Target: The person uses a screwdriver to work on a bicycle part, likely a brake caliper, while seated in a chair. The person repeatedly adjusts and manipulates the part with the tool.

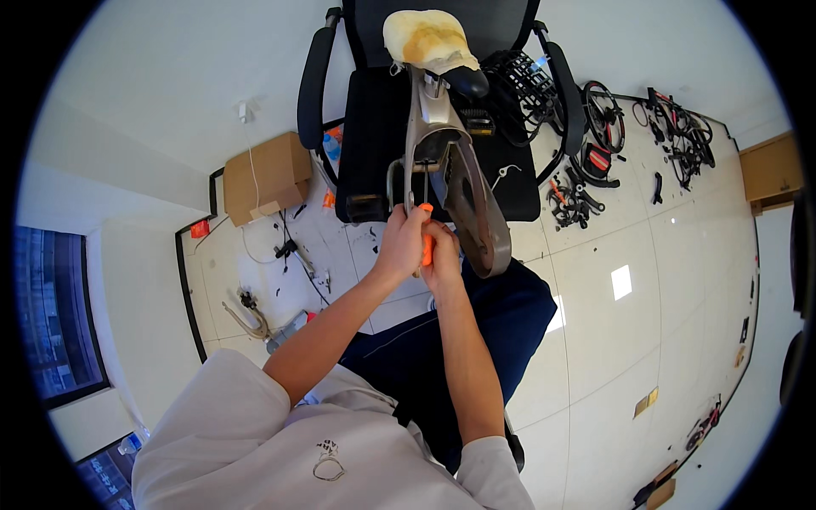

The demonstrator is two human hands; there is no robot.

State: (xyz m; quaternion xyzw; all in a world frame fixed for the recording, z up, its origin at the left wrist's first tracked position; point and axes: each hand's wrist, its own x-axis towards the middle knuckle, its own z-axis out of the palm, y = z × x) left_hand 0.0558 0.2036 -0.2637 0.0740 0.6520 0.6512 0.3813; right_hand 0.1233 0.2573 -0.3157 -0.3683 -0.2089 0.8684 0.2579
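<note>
Orange-handled tool: at the centre, its thin metal shaft [427, 183] pointing away from the person into the hollow of a grey bicycle frame; its bright handle [427, 248] shows between the hands.
Left hand [401, 245]: closed, fingers at the upper end of the handle; the exact grip is partly hidden.
Right hand [443, 255]: curled around the handle's lower part, just beside the left.
Grey bicycle frame [487, 223]: propped over a black office chair [524, 191], its near end by the person's knee.
Saddle: at the far end, under a stained cream cover [429, 41].
Floor [608, 348]: pale tiles, with bicycle parts [578, 200] at right and a cardboard box [268, 177] at left.
</note>
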